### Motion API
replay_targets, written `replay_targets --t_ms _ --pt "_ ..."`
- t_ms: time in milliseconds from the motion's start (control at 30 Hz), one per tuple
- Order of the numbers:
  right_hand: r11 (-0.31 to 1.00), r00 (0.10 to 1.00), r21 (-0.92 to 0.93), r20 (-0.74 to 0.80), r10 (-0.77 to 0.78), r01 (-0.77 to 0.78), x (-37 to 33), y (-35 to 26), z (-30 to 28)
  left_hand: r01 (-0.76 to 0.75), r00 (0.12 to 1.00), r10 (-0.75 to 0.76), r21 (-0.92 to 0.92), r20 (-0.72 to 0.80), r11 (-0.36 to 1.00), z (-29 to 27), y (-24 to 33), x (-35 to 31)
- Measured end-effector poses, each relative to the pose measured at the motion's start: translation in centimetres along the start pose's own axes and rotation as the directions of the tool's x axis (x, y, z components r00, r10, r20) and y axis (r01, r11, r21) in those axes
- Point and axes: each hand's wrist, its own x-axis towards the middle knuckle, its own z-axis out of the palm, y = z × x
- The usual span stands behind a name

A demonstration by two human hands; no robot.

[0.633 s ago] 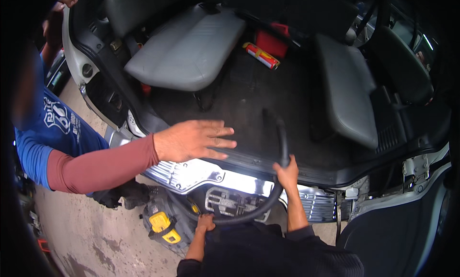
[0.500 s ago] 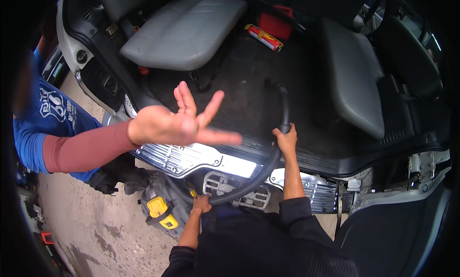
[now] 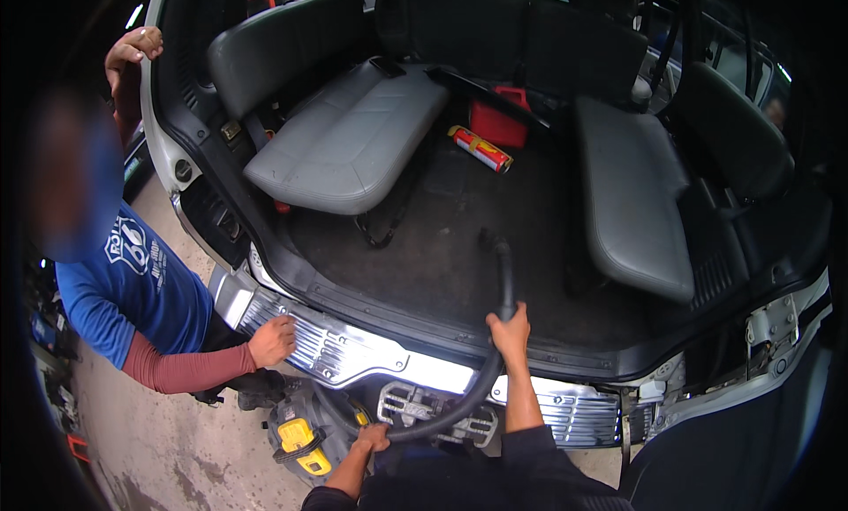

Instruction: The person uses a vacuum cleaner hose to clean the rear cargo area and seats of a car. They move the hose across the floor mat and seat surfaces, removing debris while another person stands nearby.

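Observation:
A black vacuum hose [image 3: 482,380] curves up from beside the bumper into the rear of a vehicle. My right hand [image 3: 510,328] is wrapped round its upper, stiffer part, above the edge of the cargo floor [image 3: 424,277]. The hose's bent end reaches over the dark floor; whether it touches is hard to tell. Lower down, my left hand [image 3: 374,437] is closed on the hose near the yellow and grey vacuum cleaner [image 3: 301,445], which stands on the ground.
Grey fold-down seats flank the cargo floor, a left seat [image 3: 349,144] and a right seat [image 3: 632,202]. A red and yellow can [image 3: 480,149] lies before a red container [image 3: 499,121]. A co-worker in a blue shirt [image 3: 146,264] stands at left by the metal bumper [image 3: 353,352].
The view has tilted up, showing more of the vehicle's interior. The co-worker's outstretched hand has drawn back left, down by the bumper. Both my hands keep their hold on the hose.

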Motion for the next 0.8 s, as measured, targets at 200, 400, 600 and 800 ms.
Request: replay_targets --t_ms 200,400,600,800 --pt "0.998 0.995 0.037 0.084 0.049 -0.052 0.9 3.7 -0.3 -0.005 1.0 0.006 0.005 -0.01 1.0 0.3 -0.6 1.3" --pt "0.994 0.999 -0.097 -0.012 -0.047 0.046 -9.1 4.5 -4.3 -0.039 0.973 0.024 -0.06 -0.229 0.997 4.9 -2.9 -3.1" --pt "0.995 0.997 0.065 0.012 0.075 -0.076 -1.9 0.7 1.1 -0.216 0.957 0.243 -0.173 0.156 0.961 -3.6 0.4 -2.4" --pt "0.972 0.996 0.219 0.041 0.074 -0.081 3.3 2.3 2.7 -0.612 0.492 0.561 -0.723 -0.665 -0.32 -22.6 10.4 -11.1"
